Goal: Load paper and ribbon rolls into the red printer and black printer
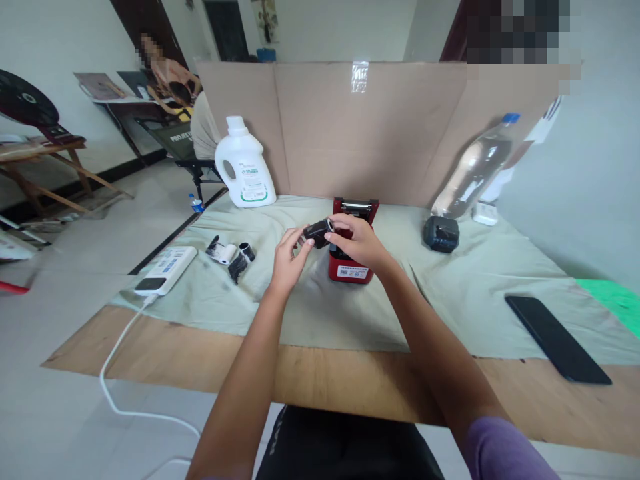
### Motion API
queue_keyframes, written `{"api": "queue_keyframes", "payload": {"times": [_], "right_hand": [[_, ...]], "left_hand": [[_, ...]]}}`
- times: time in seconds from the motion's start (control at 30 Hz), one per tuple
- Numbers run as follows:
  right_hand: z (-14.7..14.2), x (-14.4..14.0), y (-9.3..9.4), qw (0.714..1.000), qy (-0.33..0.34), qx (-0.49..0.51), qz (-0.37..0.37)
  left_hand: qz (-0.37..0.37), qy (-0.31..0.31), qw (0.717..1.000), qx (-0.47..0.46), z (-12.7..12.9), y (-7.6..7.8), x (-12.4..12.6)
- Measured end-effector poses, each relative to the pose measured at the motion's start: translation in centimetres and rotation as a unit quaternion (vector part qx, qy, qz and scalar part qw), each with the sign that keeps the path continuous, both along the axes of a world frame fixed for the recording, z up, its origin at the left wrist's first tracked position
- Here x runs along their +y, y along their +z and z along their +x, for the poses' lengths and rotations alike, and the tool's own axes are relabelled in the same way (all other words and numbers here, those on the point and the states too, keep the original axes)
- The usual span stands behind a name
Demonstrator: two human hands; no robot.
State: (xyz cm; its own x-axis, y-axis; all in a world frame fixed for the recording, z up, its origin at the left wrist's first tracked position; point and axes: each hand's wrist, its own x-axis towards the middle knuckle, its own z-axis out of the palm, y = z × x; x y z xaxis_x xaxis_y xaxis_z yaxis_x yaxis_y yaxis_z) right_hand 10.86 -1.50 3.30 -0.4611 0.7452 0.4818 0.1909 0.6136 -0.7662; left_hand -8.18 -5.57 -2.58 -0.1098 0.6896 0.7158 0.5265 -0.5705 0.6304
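Note:
Between both hands is a small roll with a black outer surface and a pale end [316,234]. My left hand [291,259] grips its left end with fingers and thumb. My right hand [357,239] holds the other end, its forearm reaching in from the right. Just behind and below my right hand stands a small red printer-like device [351,275] with its lid raised and a label on its front. My hand hides part of its inside. Left of my hands lie a white roll with black marks [223,252] and a smaller black-and-white roll [243,260], partly unwound.
A white power bank [167,270] with a cable lies left. At the back stand a white jug [246,163] and a cardboard screen [360,133]. A clear bottle [475,167] leans behind a black block [441,234]. A black phone [557,339] lies right. A person [173,73] is behind.

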Motion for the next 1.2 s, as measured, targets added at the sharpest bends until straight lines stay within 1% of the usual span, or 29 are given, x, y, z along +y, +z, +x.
{"api": "queue_keyframes", "payload": {"times": [0.1,0.2,0.27,0.33,0.43,0.5,0.57,0.7,0.77,0.87,0.97,1.07,1.13,1.2], "right_hand": [[-0.3,-0.1,-0.2,0.999,-0.016,-0.037,0.018],[-0.3,-0.4,-0.1,0.997,-0.015,-0.071,0.038],[-0.2,-0.6,0.1,0.996,-0.015,-0.080,0.048],[-0.1,-0.6,0.3,0.995,-0.022,-0.080,0.061],[-0.1,-0.7,0.5,0.993,-0.039,-0.080,0.082],[-0.3,-0.7,0.5,0.992,-0.043,-0.080,0.086],[-0.5,-0.8,0.4,0.992,-0.041,-0.080,0.083],[-0.8,-0.7,0.0,0.993,-0.046,-0.068,0.083],[-0.8,-0.6,-0.2,0.995,-0.049,-0.041,0.071],[-0.7,-0.2,-0.5,0.999,-0.043,0.002,0.030],[-0.8,0.3,-0.9,0.999,-0.043,0.023,0.001],[-1.0,0.6,-1.5,0.998,-0.050,0.033,-0.027],[-1.2,0.6,-1.8,0.997,-0.056,0.036,-0.033],[-1.4,0.5,-1.9,0.996,-0.066,0.044,-0.028]], "left_hand": [[0.020,0.022,0.999,0.024,0.1,0.0,-0.1],[0.029,0.027,0.998,0.046,0.2,0.0,-0.3],[0.017,0.017,1.000,0.007,0.4,-0.1,-0.2],[-0.007,-0.014,0.998,-0.067,0.6,-0.4,0.0],[-0.049,-0.081,0.981,-0.171,1.1,-0.9,0.3],[-0.060,-0.109,0.971,-0.205,1.5,-1.1,0.3],[-0.058,-0.114,0.971,-0.201,1.6,-1.0,0.3],[-0.045,-0.073,0.987,-0.137,1.3,-0.5,0.1],[-0.055,-0.070,0.988,-0.123,0.9,-0.4,0.3],[-0.087,-0.098,0.978,-0.163,0.8,-0.6,0.6],[-0.103,-0.118,0.964,-0.213,1.2,-0.9,0.8],[-0.117,-0.150,0.958,-0.212,1.7,-1.1,0.7],[-0.128,-0.151,0.959,-0.201,1.6,-1.1,0.6],[-0.142,-0.126,0.964,-0.185,0.7,-0.9,0.7]]}}
